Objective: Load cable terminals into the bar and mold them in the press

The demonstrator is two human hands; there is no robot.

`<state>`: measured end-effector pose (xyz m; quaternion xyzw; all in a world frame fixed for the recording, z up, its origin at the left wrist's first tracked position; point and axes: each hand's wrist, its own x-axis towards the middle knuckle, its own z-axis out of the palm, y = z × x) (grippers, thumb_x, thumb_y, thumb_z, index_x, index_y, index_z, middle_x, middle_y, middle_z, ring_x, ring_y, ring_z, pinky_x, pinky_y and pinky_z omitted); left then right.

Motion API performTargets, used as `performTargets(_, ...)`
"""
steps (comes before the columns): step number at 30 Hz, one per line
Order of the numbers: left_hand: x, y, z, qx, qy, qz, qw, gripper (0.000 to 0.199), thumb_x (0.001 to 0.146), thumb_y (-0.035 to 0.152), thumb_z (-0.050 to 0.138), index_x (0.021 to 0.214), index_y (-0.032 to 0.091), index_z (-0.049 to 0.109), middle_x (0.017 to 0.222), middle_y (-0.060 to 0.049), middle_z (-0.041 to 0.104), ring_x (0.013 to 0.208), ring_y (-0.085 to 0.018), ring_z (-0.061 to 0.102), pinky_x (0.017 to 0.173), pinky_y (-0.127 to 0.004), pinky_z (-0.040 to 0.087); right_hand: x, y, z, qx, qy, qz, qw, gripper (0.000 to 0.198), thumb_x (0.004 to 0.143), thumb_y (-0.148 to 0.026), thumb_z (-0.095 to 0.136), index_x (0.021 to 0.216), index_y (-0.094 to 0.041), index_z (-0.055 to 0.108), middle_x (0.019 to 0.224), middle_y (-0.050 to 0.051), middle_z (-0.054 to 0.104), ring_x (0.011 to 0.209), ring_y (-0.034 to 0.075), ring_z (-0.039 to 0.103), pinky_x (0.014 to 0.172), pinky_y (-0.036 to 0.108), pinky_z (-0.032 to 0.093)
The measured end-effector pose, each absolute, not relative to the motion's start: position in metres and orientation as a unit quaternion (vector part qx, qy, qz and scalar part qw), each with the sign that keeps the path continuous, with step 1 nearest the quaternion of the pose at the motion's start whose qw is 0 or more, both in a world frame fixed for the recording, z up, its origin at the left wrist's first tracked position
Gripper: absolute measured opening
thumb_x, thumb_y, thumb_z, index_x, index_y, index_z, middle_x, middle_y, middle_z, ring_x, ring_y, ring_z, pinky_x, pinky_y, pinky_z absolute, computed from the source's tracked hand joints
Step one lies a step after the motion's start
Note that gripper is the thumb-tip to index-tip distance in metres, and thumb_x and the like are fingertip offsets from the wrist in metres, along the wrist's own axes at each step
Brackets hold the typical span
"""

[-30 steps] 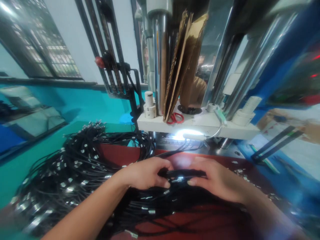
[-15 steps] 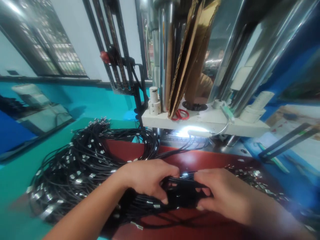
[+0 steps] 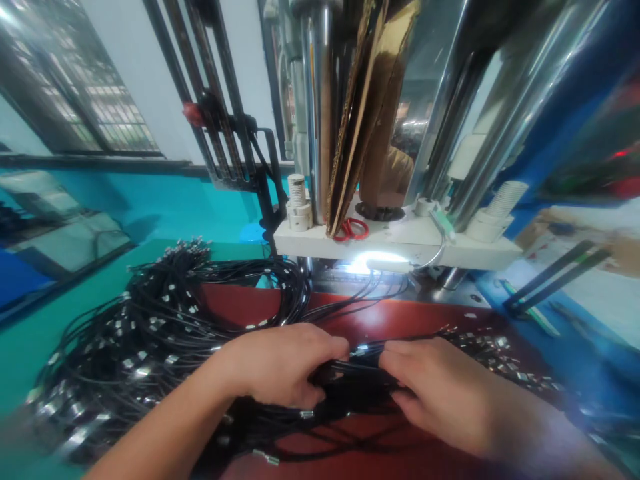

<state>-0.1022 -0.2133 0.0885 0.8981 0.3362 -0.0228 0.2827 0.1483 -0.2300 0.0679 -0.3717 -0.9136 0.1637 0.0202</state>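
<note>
A bundle of thin black cables (image 3: 357, 390) stretches between my two hands above a red-brown surface (image 3: 345, 440). My left hand (image 3: 287, 363) curls around its left part, thumb below and fingers over the top. Farther along, my right hand (image 3: 435, 387) grips the same bundle from the right, its fingers partly hidden. Small silvery metal terminals show among the strands, one pair just in the gap between my hands. A large heap of similar cables (image 3: 165, 333) with shiny ends lies left of my left hand. More terminal ends (image 3: 500, 357) fan out beyond my right wrist.
Behind my hands stands a press-like machine with a white plate (image 3: 390, 247) and a bright lamp (image 3: 375, 263) under it. Red-handled scissors (image 3: 351, 230) and upright cardboard (image 3: 367, 120) rest on the plate. Tweezers-like tools (image 3: 550, 280) are at the right.
The view has shifted slightly right, so the surroundings sit farther left. My left fingers and thumb have drawn closer together on the cables; my right thumb is now less visible.
</note>
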Motion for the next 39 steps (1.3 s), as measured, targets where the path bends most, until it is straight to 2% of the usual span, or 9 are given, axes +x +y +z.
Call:
performTargets(10,-0.099,-0.218,0.089,0.905,0.35,-0.001,0.243,0.02,0.065,0.015,0.058,0.084,0.021,0.053,0.08,-0.001,0.06,0.075,-0.019,0.055,0.068,-0.029,0.042,0.147,-0.234,0.073,-0.368,-0.922,0.119,0.01,0.012,0.078,-0.015,0.051,0.087,-0.023,0.056,0.086,0.0,0.062,0.07,0.018,0.058,0.059,0.031,0.032)
performTargets(14,-0.109,-0.207,0.09,0.88,0.339,0.035,0.332,0.028,0.06,0.011,0.059,0.086,0.021,0.059,0.08,0.002,0.062,0.07,-0.014,0.054,0.065,-0.026,0.041,0.147,-0.233,0.081,-0.387,-0.907,0.162,0.046,0.011,0.08,-0.017,0.055,0.089,-0.024,0.054,0.09,-0.001,0.061,0.072,0.016,0.056,0.06,0.028,0.035)
performTargets(17,-0.117,-0.197,0.087,0.804,0.345,0.085,0.477,0.029,0.062,0.009,0.056,0.089,0.02,0.059,0.074,0.003,0.06,0.064,-0.011,0.054,0.057,-0.022,0.04,0.15,-0.228,0.082,-0.413,-0.894,0.154,0.079,0.014,0.08,-0.017,0.055,0.092,-0.023,0.056,0.085,0.001,0.061,0.074,0.018,0.056,0.063,0.027,0.038)
performTargets(22,-0.131,-0.184,0.079,0.673,0.314,0.178,0.645,0.028,0.068,0.012,0.061,0.095,0.018,0.057,0.066,0.004,0.058,0.053,-0.008,0.058,0.05,-0.018,0.041,0.174,-0.217,0.092,-0.483,-0.869,-0.058,0.091,0.017,0.079,-0.012,0.051,0.092,-0.019,0.059,0.08,0.008,0.061,0.076,0.026,0.055,0.071,0.039,0.039)
performTargets(25,-0.14,-0.186,0.083,0.653,0.276,0.198,0.677,0.035,0.07,0.019,0.069,0.103,0.018,0.057,0.082,-0.002,0.067,0.052,-0.009,0.061,0.049,-0.018,0.044,0.192,-0.217,0.108,-0.497,-0.847,-0.17,0.08,0.022,0.079,-0.009,0.049,0.096,-0.016,0.061,0.085,0.011,0.061,0.085,0.031,0.054,0.08,0.046,0.038)
performTargets(30,-0.133,-0.217,0.107,0.645,0.23,0.071,0.726,0.062,0.068,0.034,0.076,0.123,0.016,0.055,0.097,-0.011,0.071,0.078,-0.021,0.068,0.068,-0.03,0.054,0.205,-0.227,0.114,-0.439,-0.858,-0.232,0.13,0.029,0.088,-0.008,0.039,0.104,-0.012,0.063,0.097,0.015,0.062,0.102,0.031,0.051,0.091,0.048,0.037)
performTargets(33,-0.092,-0.251,0.11,0.651,0.248,0.018,0.717,0.038,0.072,0.036,0.074,0.104,0.016,0.067,0.1,-0.007,0.071,0.088,-0.019,0.064,0.076,-0.027,0.051,0.195,-0.241,0.108,-0.384,-0.894,-0.194,0.125,0.026,0.086,-0.01,0.047,0.104,-0.016,0.064,0.102,0.011,0.064,0.105,0.029,0.052,0.096,0.048,0.037)
performTargets(37,-0.01,-0.28,0.081,0.513,0.304,0.148,0.789,0.028,0.069,0.039,0.073,0.078,0.014,0.068,0.071,-0.003,0.066,0.057,-0.009,0.055,0.06,-0.022,0.046,0.18,-0.273,0.104,-0.316,-0.927,-0.153,0.134,0.036,0.08,-0.023,0.055,0.114,-0.015,0.062,0.113,0.013,0.064,0.109,0.031,0.054,0.102,0.05,0.035)
performTargets(39,0.018,-0.282,0.059,0.435,0.295,0.174,0.833,0.033,0.062,0.04,0.076,0.074,0.012,0.065,0.06,-0.004,0.063,0.049,-0.011,0.054,0.051,-0.023,0.042,0.187,-0.281,0.098,-0.319,-0.926,-0.14,0.148,0.049,0.078,-0.025,0.056,0.126,-0.015,0.055,0.122,0.014,0.061,0.117,0.033,0.051,0.105,0.052,0.033)
